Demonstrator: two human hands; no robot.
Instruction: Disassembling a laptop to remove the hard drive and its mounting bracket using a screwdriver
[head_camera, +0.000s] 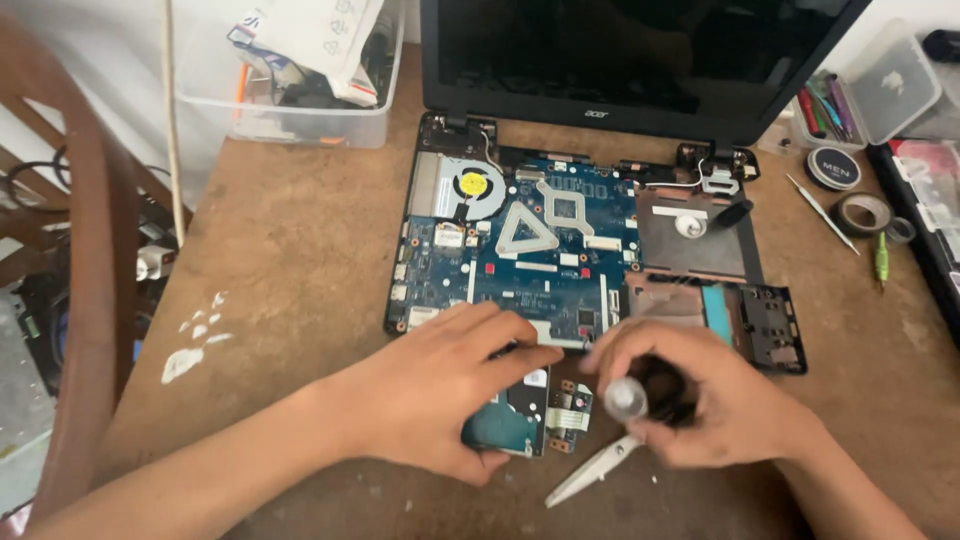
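My left hand (440, 385) lies palm down, fingers spread loosely over the hard drive (505, 425), pressing on it at the front edge of the opened laptop base (520, 240); it grips nothing, only rests on the drive's top. My right hand (700, 405) is curled around a dark screwdriver handle (650, 395) with a pale rounded end cap facing the camera, blurred, so I cannot tell exactly where the tip sits. Just beside the drive, between my hands, a small blue connector board (570, 410) lies on the brown table (290, 250). Below my right hand lies a white plastic pry tool (595, 470). Further out, the blue motherboard (530, 235) shows with its fan (472, 187) at the upper left, and the dark screen (630, 50) stands open behind. To the right are tape rolls (862, 212) and a tin; at upper left stands a clear plastic bin (290, 100).
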